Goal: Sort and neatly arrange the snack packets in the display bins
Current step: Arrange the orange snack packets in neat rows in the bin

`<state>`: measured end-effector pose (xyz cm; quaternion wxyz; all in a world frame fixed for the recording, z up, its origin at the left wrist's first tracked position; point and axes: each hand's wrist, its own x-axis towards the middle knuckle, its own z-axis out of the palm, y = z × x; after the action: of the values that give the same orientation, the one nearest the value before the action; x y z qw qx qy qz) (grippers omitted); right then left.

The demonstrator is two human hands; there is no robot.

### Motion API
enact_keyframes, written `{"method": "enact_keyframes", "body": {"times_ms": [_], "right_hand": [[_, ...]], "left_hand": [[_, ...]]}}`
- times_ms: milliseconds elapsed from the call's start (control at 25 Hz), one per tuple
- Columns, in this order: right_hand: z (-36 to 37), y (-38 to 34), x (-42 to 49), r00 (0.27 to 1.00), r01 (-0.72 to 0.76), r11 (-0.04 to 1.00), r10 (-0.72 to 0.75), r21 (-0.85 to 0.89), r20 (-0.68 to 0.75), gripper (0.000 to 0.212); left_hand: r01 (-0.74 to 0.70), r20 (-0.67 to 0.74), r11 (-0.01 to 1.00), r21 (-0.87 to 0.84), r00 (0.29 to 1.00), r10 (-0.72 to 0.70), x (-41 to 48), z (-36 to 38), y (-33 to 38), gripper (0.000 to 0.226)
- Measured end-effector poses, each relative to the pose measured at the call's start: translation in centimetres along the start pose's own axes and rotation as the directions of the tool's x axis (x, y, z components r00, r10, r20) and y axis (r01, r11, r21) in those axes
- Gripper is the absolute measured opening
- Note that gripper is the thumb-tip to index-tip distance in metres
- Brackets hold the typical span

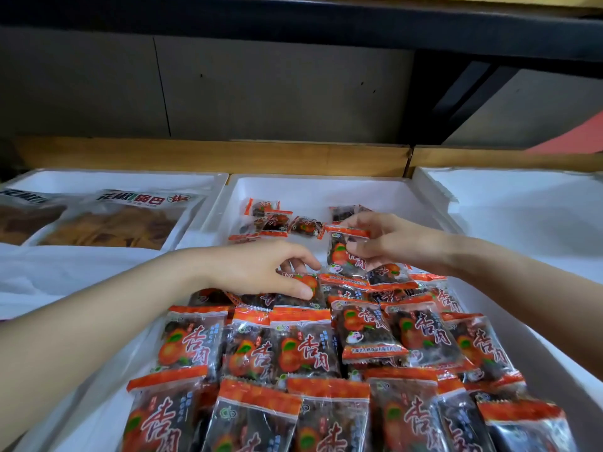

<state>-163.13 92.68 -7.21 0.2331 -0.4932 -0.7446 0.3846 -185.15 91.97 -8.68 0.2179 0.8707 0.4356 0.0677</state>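
Two bare hands are seen over the middle bin [326, 190], a white foam tray that is filled with snack packets [303, 347] in clear wrap with orange ends and red lettering. Near the camera these are laid in overlapping rows with the lettering upward. At the far end of the same bin a few loose packets [272, 220] are scattered on the white floor, apart from the rows.

The left hand [261, 272] is reached in from the left side. Its grip is clamped on a pinched packet [306, 285] at the back edge of the rows, with the thumb along the near side and the fingers curled over the far side, while the packet lies on the pile.

The right hand [388, 239] is held a little further back and higher. Its grip is closed on a raised packet [341, 252], which is held upright with its orange top edge uppermost. Whether the lower end touches the pile cannot be told.

To the left, large clear bags of brown crisps [111, 223] are laid flat in the left bin [130, 176]. To the right, only white lining is shown in the right bin [430, 190]. A wooden ledge [228, 154] is set behind all three bins, and a grey panelled wall [261, 86] rises behind it.
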Motion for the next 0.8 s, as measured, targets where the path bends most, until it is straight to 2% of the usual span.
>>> {"method": "enact_keyframes", "body": {"times_ms": [160,320,520,640,800], "right_hand": [[0.2,0.0,0.0,1.000,0.021,0.995,-0.019,-0.095,0.022,0.011],[0.8,0.1,0.1,0.998,0.056,0.976,-0.056,-0.211,0.003,0.020],[2.0,0.5,0.9,0.983,0.044,0.962,-0.089,-0.269,-0.158,0.023],[2.3,0.4,0.5,0.983,0.093,0.920,-0.145,-0.380,-0.111,0.013],[2.5,0.5,0.0,0.987,0.106,0.877,-0.150,-0.469,-0.057,0.020]], "left_hand": [[-0.011,-0.024,0.998,0.055,1.000,0.013,-0.5,0.6,0.0,0.050],[-0.049,-0.035,0.994,0.093,0.998,0.053,-0.1,1.5,0.0,0.050],[-0.065,-0.094,0.995,0.074,0.993,0.072,-0.3,1.3,-0.5,0.041],[-0.076,-0.106,0.995,0.067,0.991,0.083,-0.6,1.2,-0.5,0.039],[-0.075,-0.107,0.995,0.059,0.991,0.081,-0.6,1.5,-0.4,0.035]]}}
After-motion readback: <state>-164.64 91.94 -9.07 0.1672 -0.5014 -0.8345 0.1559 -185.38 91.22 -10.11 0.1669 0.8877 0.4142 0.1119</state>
